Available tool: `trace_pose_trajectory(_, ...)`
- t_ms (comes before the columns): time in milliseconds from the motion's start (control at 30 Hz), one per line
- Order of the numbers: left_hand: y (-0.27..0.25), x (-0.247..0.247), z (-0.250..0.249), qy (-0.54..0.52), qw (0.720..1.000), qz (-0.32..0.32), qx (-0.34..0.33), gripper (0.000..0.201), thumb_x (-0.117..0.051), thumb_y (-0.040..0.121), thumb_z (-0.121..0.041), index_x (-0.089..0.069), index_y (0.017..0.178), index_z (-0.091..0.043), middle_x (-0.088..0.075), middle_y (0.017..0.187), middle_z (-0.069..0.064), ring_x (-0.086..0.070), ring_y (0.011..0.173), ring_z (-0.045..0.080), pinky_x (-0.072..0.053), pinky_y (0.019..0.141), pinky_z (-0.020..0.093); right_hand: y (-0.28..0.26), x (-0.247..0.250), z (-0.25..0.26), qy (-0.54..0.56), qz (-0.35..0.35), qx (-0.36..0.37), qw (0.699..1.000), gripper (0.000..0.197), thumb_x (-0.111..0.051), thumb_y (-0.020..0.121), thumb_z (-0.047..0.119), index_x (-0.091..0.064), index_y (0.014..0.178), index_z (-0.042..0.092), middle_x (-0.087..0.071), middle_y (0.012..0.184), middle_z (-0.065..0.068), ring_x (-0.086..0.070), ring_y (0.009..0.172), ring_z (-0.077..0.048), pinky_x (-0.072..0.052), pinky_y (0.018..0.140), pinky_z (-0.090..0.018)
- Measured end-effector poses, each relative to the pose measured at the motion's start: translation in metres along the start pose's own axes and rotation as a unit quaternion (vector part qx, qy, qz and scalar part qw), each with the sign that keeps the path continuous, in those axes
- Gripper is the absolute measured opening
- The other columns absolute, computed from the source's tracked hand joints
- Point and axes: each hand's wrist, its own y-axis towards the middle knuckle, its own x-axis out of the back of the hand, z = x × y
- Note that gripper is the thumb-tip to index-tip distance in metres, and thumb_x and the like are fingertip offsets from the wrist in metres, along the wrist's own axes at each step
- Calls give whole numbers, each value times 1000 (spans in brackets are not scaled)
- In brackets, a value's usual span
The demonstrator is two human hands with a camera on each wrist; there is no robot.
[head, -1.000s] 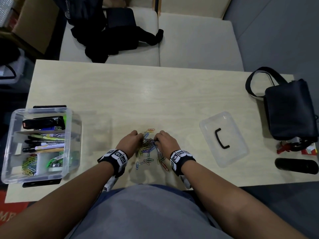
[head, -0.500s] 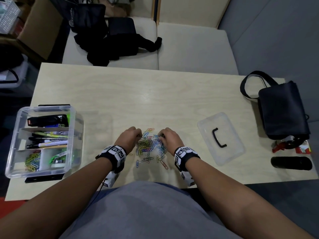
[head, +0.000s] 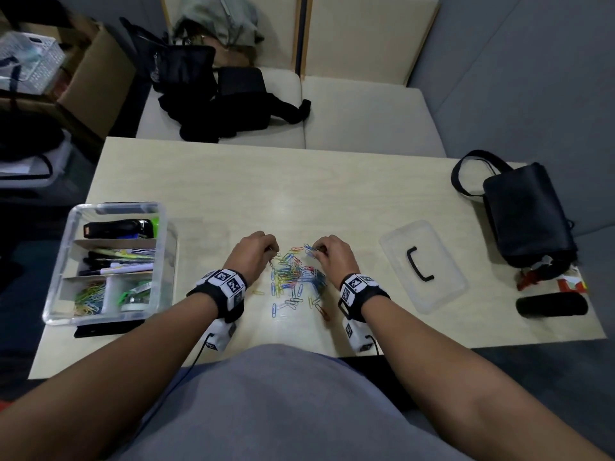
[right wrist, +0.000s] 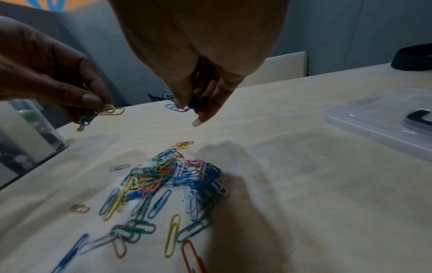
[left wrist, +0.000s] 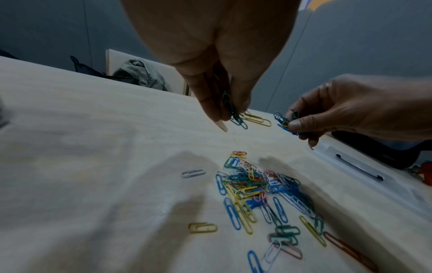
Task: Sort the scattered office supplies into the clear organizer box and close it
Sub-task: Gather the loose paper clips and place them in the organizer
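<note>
Both hands have lifted off the clips: left hand and right hand fingers each pinching a few, ready for the box

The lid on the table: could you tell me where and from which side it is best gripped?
Grip the lid by its black handle, coming straight down from above. It lies flat, handle up, and the raised bar probably leaves room for fingers underneath.

Person seen from above, bare forearms, wearing a grey top. Each wrist carries a black band faced with white squares bearing black square-pattern markers; a small white marked block hangs below each, with a thin black cable
</note>
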Motion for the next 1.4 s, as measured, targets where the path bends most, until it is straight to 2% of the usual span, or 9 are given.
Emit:
trace_pose_trajectory(367, -33, 47, 18, -38, 995, -90, 15, 8, -64, 86, -9, -70, 88, -14, -60, 83, 1, -59, 79, 23, -44, 72, 31, 6, -13, 84, 142, -37, 53, 988, 7, -69, 88, 15, -70, 93, 11, -64, 90, -2, -60, 80, -15, -51, 74, -30)
trace_pose_trajectory(467, -48, 63, 32, -51, 989, -129, 43, 8, -65, 85, -9, -70, 87, -16, -58, 81, -3, -58, 78, 20, -40, 70, 28, 9, -27, 112, 186, -24, 71, 980, 6, -69, 87, 15, -70, 92, 12, -63, 87, 2, -62, 81, -17, -56, 75, -42)
trace_pose_trajectory(567, -66, 79, 46, -62, 982, -165, 71, 7, -67, 85, -10, -70, 87, -16, -60, 81, -1, -56, 76, 17, -39, 69, 27, 10, -45, 140, 212, -9, 95, 973, 4, -69, 86, 16, -69, 90, 15, -64, 87, 0, -63, 80, -18, -56, 74, -47)
trace_pose_trajectory(767, -109, 106, 81, -74, 964, -227, 113, 6, -69, 84, -10, -70, 86, -15, -67, 86, 1, -61, 81, 18, -42, 71, 25, 12, -80, 195, 230, 30, 139, 963, 4, -69, 86, 15, -69, 91, 15, -66, 89, -3, -63, 81, -18, -55, 75, -47)
trace_pose_trajectory(900, -137, 124, 98, -68, 947, -270, 160, 4, -69, 85, -11, -70, 89, -12, -65, 90, -1, -57, 81, 14, -42, 74, 24, 11, -100, 224, 233, 56, 156, 958, 5, -70, 86, 13, -70, 91, 14, -63, 86, 3, -61, 79, -16, -55, 76, -46)
trace_pose_trajectory(1067, -171, 140, 130, -52, 930, -290, 221, 5, -70, 84, -13, -71, 88, -14, -67, 90, 2, -61, 83, 19, -47, 79, 30, 4, -122, 256, 223, 83, 190, 953, 8, -69, 87, 10, -70, 94, 12, -63, 87, 3, -60, 80, -14, -55, 80, -42)
trace_pose_trajectory(1200, -193, 145, 153, -27, 918, -296, 262, 5, -70, 84, -13, -72, 88, -14, -59, 83, 2, -60, 81, 24, -46, 75, 33, -1, -139, 274, 233, 109, 193, 947, 8, -68, 85, 13, -69, 93, 16, -65, 87, 0, -64, 80, -18, -56, 76, -45)
trace_pose_trajectory(1333, -200, 141, 171, 6, 922, -256, 290, 7, -68, 85, -11, -71, 90, -15, -60, 88, 8, -60, 83, 30, -49, 73, 38, -7, -147, 284, 222, 112, 201, 948, 9, -70, 86, 11, -71, 94, 11, -65, 89, -2, -57, 75, -6, -50, 75, -25)
trace_pose_trajectory(1400, -198, 139, 173, 23, 928, -233, 289, 7, -66, 85, -9, -69, 91, -13, -60, 90, 11, -60, 83, 33, -51, 73, 42, -9, -148, 287, 219, 113, 209, 946, 9, -69, 86, 9, -71, 95, 9, -66, 90, -4, -56, 74, -5, -48, 74, -20)
